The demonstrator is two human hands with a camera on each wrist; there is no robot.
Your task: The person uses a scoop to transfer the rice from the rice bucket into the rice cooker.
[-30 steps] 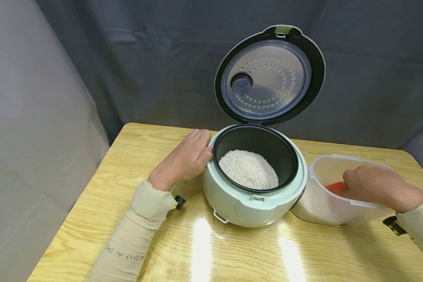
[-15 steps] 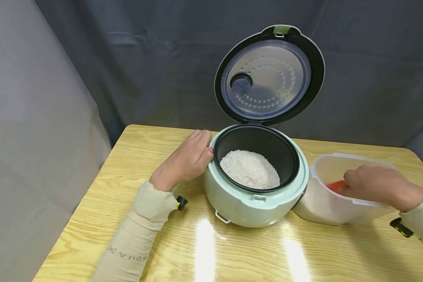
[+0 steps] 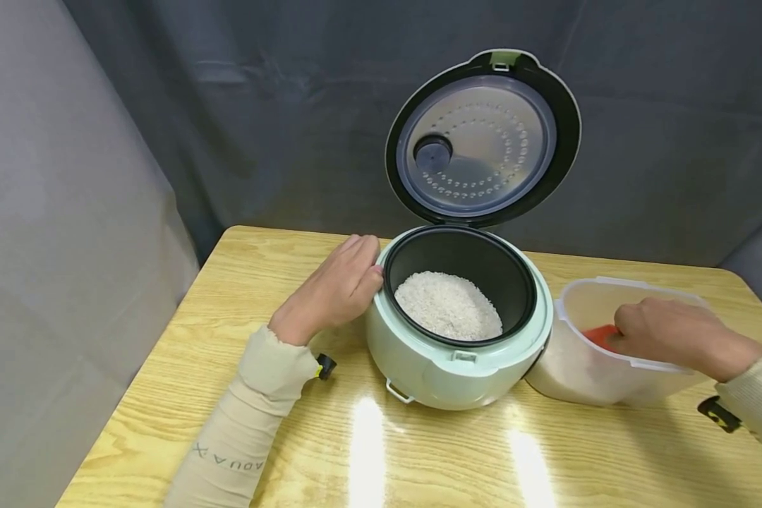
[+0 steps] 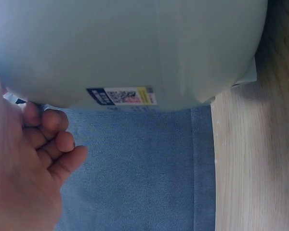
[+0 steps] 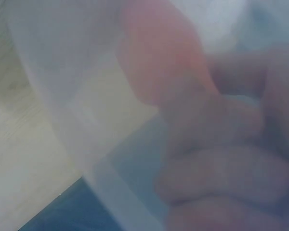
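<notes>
A pale green rice cooker [image 3: 432, 381] stands mid-table, its lid [image 3: 482, 152] raised. White rice [image 3: 447, 307] lies in its dark inner pot. My left hand [image 3: 336, 286] holds the cooker's left rim, the thumb at the top edge; in the left wrist view its fingers [image 4: 62, 142] curl beside the cooker's wall. To the right, my right hand [image 3: 676, 335] reaches into a translucent plastic container [image 3: 581, 367] and grips a red scoop [image 3: 600, 336]. Through the container's wall, the right wrist view shows the curled fingers [image 5: 226, 173] and the scoop, both blurred.
The wooden table [image 3: 279, 437] has rounded back corners, with a dark grey curtain [image 3: 260, 141] behind it. A lighter grey cloth [image 3: 70, 247] hangs along the left side. Cooker and container stand side by side, close together.
My right hand and the red scoop shift only slightly inside the container. The left hand stays at the cooker's rim, and the rice in the pot looks the same.
</notes>
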